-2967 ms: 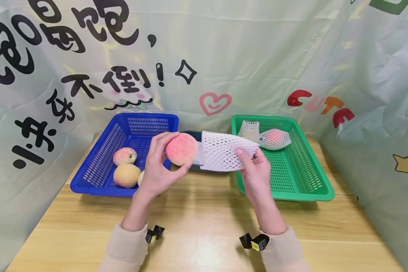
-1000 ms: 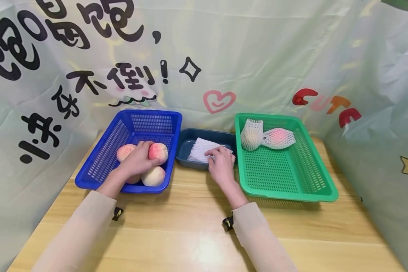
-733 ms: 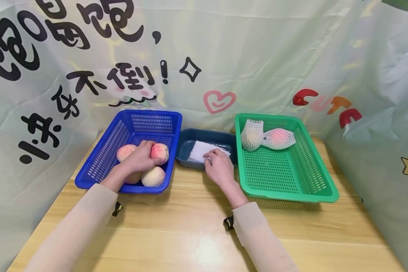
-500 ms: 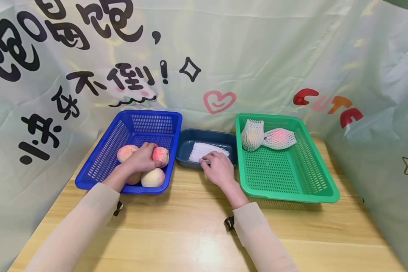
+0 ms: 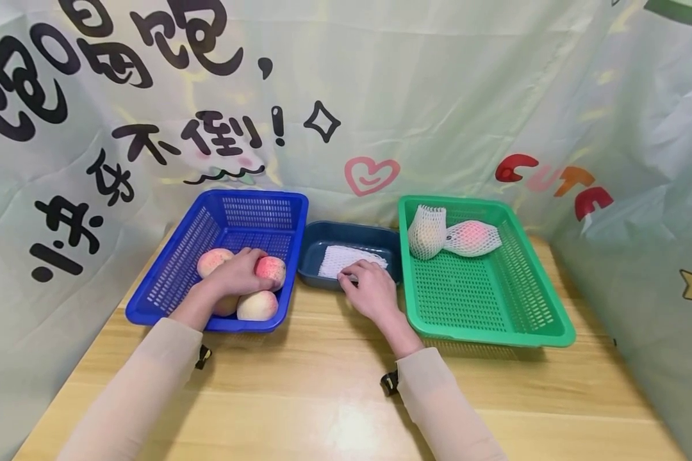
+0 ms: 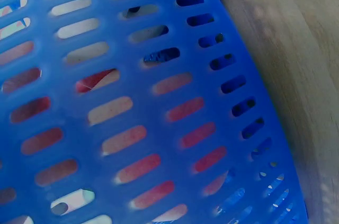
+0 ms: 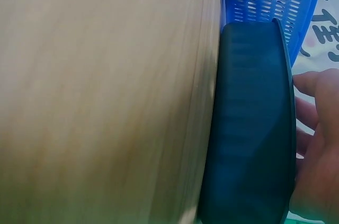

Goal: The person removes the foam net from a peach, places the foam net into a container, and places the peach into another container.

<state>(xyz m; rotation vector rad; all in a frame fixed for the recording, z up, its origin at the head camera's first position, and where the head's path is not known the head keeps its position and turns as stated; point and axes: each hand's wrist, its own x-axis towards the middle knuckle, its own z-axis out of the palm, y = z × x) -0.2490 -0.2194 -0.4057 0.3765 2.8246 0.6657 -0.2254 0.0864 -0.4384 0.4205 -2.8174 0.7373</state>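
Observation:
In the head view, my left hand grips a red-and-cream peach inside the blue basket. A pale peach lies just in front of it, a pinkish peach behind the wrist, and another is partly hidden under the hand. My right hand reaches over the near rim of a dark teal tray, fingers bent at a white foam net sleeve. Its fingertips are partly hidden, so a pinch cannot be confirmed. The left wrist view shows only the basket's slotted wall.
A green basket stands right of the tray, with two net-wrapped peaches, one upright and one lying. All containers sit on a wooden table against a printed cloth backdrop.
Three seconds ago both hands held a peach and a net sleeve above the table; both hands are now down in the containers. Since one second ago, the net lies flatter and the right hand shifted nearer.

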